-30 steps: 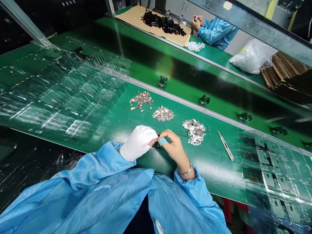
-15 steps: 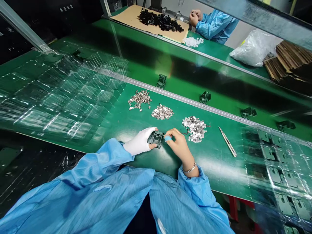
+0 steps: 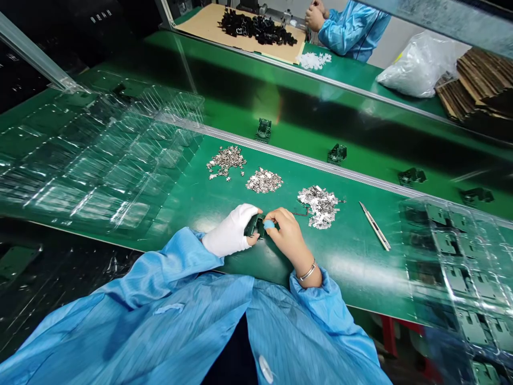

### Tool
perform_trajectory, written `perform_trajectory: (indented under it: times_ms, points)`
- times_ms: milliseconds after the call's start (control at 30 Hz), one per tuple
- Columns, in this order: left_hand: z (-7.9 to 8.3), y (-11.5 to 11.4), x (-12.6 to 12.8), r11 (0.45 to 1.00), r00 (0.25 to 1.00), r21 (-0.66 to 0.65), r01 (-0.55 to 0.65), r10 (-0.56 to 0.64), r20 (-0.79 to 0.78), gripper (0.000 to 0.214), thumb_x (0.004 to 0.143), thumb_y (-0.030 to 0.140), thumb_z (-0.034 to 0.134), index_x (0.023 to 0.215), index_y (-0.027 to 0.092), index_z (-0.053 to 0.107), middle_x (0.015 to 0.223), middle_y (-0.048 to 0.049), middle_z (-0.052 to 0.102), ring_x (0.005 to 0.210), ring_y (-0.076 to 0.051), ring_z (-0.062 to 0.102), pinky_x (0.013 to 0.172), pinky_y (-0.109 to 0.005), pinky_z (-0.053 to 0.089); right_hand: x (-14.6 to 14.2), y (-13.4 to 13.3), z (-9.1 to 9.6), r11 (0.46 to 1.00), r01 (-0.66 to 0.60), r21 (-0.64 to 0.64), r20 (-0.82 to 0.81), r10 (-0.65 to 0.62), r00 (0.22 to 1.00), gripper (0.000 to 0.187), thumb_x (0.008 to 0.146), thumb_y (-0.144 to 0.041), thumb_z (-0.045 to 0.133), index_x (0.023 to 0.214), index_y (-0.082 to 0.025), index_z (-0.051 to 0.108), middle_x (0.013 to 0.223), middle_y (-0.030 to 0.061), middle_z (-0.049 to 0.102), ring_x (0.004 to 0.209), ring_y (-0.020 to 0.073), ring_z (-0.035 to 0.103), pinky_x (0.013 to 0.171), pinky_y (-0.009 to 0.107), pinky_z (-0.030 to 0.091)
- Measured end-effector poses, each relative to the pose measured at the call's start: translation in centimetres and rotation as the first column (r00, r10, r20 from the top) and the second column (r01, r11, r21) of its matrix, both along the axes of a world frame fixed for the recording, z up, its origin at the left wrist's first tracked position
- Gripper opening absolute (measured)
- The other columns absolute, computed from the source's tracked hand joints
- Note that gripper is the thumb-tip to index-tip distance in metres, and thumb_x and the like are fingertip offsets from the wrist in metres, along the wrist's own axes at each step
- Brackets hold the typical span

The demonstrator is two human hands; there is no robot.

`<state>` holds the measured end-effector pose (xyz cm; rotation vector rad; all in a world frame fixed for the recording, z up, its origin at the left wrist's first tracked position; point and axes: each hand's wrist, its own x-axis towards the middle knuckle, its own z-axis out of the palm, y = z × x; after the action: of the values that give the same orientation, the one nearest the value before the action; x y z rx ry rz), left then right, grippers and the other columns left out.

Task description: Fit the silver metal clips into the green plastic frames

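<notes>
My left hand (image 3: 233, 231), in a white glove, is closed around a small dark plastic part (image 3: 254, 225) just above the green bench. My right hand (image 3: 286, 233), bare with a blue cot on one fingertip, pinches at the same part from the right. Three heaps of small shiny metal pieces lie beyond my hands: one at the left (image 3: 225, 160), one in the middle (image 3: 264, 181), one at the right (image 3: 319, 204). A thin dark wire piece (image 3: 300, 213) lies between my right hand and the right heap.
Tweezers (image 3: 375, 226) lie right of the heaps. Clear blister trays (image 3: 100, 155) are stacked at left; trays with dark parts (image 3: 460, 256) sit at right. Dark parts (image 3: 263, 130) ride the conveyor belt behind. Another person's hands (image 3: 315, 15) work across the line.
The dark part lay flat and in plain sight between my hands half a second ago; now both hands have closed in on it and cover most of it.
</notes>
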<state>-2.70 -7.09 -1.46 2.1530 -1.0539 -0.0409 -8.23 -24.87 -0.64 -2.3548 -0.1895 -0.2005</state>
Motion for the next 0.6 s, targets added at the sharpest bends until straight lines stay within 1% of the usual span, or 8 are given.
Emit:
perform_trajectory:
  times_ms: [133,200,233,267,333,400,500,600]
  points:
    - [0.2,0.2,0.0,1.0,0.999,0.027,-0.005,0.006,-0.034,0.049,0.072,0.024,0.058,0.118,0.014,0.046,0.114,-0.0133,0.054,0.108,-0.027,0.054,0.095,-0.042,0.046,-0.2,0.4,-0.1,0.997,0.057,0.043,0.014,-0.057,0.998,0.021,0.078,-0.008,0.042,0.09,-0.02,0.055,0.098,0.0071,0.061,0.095,0.0205,0.055,0.085,0.033,0.044]
    - [0.6,0.3,0.3,0.999,0.996,0.05,0.021,-0.017,-0.09,0.056,0.071,0.031,0.062,0.122,0.014,0.043,0.117,-0.0138,0.054,0.109,-0.027,0.054,0.094,-0.041,0.047,-0.2,0.5,-0.1,0.998,0.059,0.038,-0.021,-0.058,0.998,0.023,0.078,-0.008,0.042,0.091,-0.02,0.056,0.096,0.0058,0.063,0.092,0.0197,0.058,0.082,0.031,0.045]
    - [1.0,0.3,0.5,0.996,0.993,0.075,0.039,-0.03,-0.11,0.057,0.072,0.033,0.062,0.123,0.014,0.044,0.118,-0.0137,0.054,0.108,-0.027,0.055,0.093,-0.04,0.047,-0.2,0.6,-0.1,0.999,0.048,0.016,-0.041,-0.047,0.998,0.023,0.078,-0.008,0.042,0.091,-0.021,0.056,0.093,0.0051,0.064,0.088,0.0196,0.059,0.08,0.031,0.046]
    - [1.4,0.3,0.7,0.992,0.993,0.114,0.053,-0.039,-0.115,0.053,0.075,0.034,0.061,0.121,0.014,0.046,0.116,-0.0132,0.056,0.106,-0.026,0.057,0.091,-0.039,0.048,-0.2,0.6,-0.1,0.999,0.031,-0.011,-0.052,-0.032,0.998,0.022,0.078,-0.008,0.043,0.09,-0.021,0.057,0.09,0.0048,0.064,0.086,0.0198,0.059,0.079,0.031,0.046]
    - [2.2,0.3,1.0,0.971,0.997,0.232,0.056,-0.043,-0.064,0.032,0.081,0.03,0.054,0.109,0.014,0.055,0.103,-0.0105,0.062,0.098,-0.025,0.06,0.088,-0.039,0.049,-0.2,0.9,-0.1,0.998,-0.009,-0.066,-0.048,0.006,0.999,0.021,0.079,-0.009,0.044,0.09,-0.02,0.058,0.091,0.0056,0.066,0.087,0.0208,0.059,0.079,0.032,0.047]
    - [2.9,0.1,1.2,0.937,0.998,0.348,0.038,-0.054,0.038,0.017,0.083,0.022,0.048,0.093,0.015,0.061,0.086,-0.007,0.064,0.088,-0.023,0.061,0.092,-0.041,0.047,-0.3,1.2,-0.1,0.994,-0.04,-0.107,-0.031,0.036,0.999,0.02,0.08,-0.009,0.045,0.091,-0.019,0.058,0.093,0.0068,0.066,0.089,0.0218,0.059,0.08,0.033,0.047]
    - [3.6,-0.3,1.2,0.9,0.985,0.435,0.012,-0.085,0.147,0.012,0.081,0.017,0.05,0.082,0.016,0.062,0.076,-0.0039,0.064,0.079,-0.02,0.062,0.102,-0.042,0.04,-0.4,1.5,0.0,0.988,-0.067,-0.142,-0.018,0.065,0.998,0.019,0.08,-0.008,0.047,0.091,-0.019,0.058,0.095,0.0074,0.067,0.09,0.0227,0.059,0.081,0.034,0.047]
    - [3.8,-0.5,1.1,0.881,0.978,0.473,-0.001,-0.098,0.186,0.011,0.081,0.017,0.051,0.08,0.016,0.062,0.074,-0.0036,0.065,0.076,-0.019,0.062,0.104,-0.04,0.039,-0.4,1.7,-0.1,0.984,-0.081,-0.16,-0.003,0.081,0.997,0.019,0.079,-0.008,0.048,0.092,-0.019,0.057,0.095,0.0074,0.067,0.09,0.0226,0.058,0.082,0.034,0.047]
